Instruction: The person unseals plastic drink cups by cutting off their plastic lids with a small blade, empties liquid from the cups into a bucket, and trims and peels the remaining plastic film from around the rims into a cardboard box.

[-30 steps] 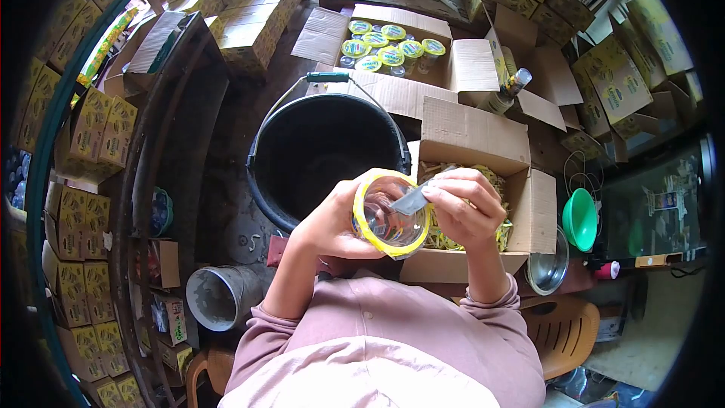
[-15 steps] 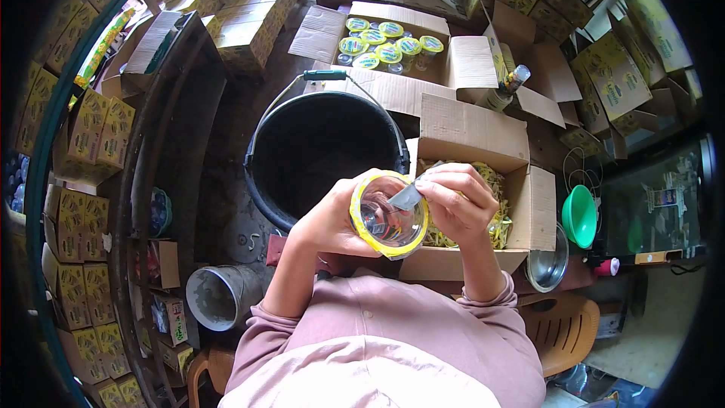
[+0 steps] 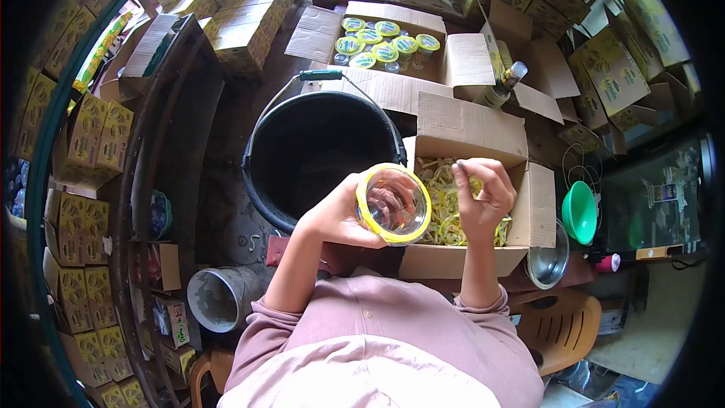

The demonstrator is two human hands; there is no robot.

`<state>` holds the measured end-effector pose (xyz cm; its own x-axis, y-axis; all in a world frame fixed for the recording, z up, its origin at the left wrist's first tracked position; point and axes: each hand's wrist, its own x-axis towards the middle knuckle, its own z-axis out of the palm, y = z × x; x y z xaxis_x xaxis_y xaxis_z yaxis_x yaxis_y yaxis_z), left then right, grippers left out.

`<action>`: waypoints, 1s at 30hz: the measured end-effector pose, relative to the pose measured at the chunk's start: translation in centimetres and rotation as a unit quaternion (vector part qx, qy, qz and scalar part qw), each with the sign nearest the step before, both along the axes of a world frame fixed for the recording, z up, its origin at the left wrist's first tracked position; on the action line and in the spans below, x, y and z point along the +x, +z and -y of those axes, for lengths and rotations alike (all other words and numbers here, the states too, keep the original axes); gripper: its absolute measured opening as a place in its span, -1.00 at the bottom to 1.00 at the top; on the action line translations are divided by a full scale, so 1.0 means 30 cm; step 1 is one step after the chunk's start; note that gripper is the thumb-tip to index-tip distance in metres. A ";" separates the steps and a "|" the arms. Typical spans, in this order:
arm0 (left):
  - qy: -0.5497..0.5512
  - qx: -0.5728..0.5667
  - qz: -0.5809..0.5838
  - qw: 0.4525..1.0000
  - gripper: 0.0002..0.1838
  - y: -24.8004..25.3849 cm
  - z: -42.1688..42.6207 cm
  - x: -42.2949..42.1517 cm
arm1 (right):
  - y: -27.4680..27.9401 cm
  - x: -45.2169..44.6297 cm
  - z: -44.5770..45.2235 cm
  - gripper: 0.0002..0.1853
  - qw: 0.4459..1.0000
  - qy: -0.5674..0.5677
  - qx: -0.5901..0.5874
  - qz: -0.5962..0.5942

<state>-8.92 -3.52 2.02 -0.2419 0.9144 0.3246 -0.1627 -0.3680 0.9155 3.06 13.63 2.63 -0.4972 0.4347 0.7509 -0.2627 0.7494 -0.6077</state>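
Note:
My left hand (image 3: 337,217) is wrapped round a clear cup with a yellow rim (image 3: 393,205), its round end facing up toward the camera. To the right of the cup, apart from it, my right hand (image 3: 485,193) is raised with thumb and fingertips pinched together; whatever they hold, if anything, is too small to make out. Below that hand lies an open cardboard box (image 3: 470,133) with a heap of yellow and clear strips (image 3: 438,181) inside. A large black bucket (image 3: 317,153) stands behind the cup, its handle upright.
Behind the bucket, an open carton (image 3: 393,79) holds several yellow-lidded cups (image 3: 385,51). A bottle (image 3: 504,85) stands beside it. At right are a green bowl (image 3: 579,212) and a metal bowl (image 3: 547,264); a grey bucket (image 3: 215,300) is at lower left. Printed boxes (image 3: 249,23) are stacked around.
My right hand has moved right, away from the cup. The silvery piece it held at the rim no longer shows. The cup in my left hand has tilted more toward the camera.

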 end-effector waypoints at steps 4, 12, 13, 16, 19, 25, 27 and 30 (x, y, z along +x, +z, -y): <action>-0.088 0.007 0.032 0.996 -0.30 -0.023 -0.009 -0.002 | -0.016 0.049 -0.025 -0.83 0.977 0.126 -0.171 0.029; -0.238 -0.018 0.252 0.938 -0.29 -0.051 -0.020 0.005 | -0.002 0.041 -0.035 -0.80 0.801 0.451 -0.371 0.132; -0.232 -0.017 0.262 0.937 -0.30 -0.047 -0.016 0.006 | -0.009 0.044 -0.025 -0.80 0.782 0.456 -0.399 0.142; -0.226 -0.011 0.258 0.939 -0.26 -0.063 -0.006 0.011 | -0.029 0.059 -0.016 -0.77 0.760 0.454 -0.434 0.168; -0.228 0.009 0.258 0.939 -0.23 -0.064 -0.007 0.025 | -0.048 0.061 -0.011 -0.74 0.727 0.484 -0.465 0.147; -0.250 0.038 0.305 0.918 -0.31 -0.064 0.005 0.040 | -0.049 0.072 0.007 -0.73 0.743 0.452 -0.473 0.141; -0.261 0.043 0.290 0.920 -0.30 -0.084 0.007 0.030 | -0.041 0.079 0.003 -0.73 0.757 0.446 -0.458 0.134; -0.179 0.005 0.249 0.952 -0.30 -0.084 0.019 0.029 | -0.065 0.106 -0.040 -0.71 0.763 0.449 -0.450 0.117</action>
<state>-8.04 -4.10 -0.50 -0.0411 0.9644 0.2613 -0.6927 -0.2160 0.6881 6.23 14.84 0.67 -0.9725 0.1274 0.1947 -0.2307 -0.4176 -0.8789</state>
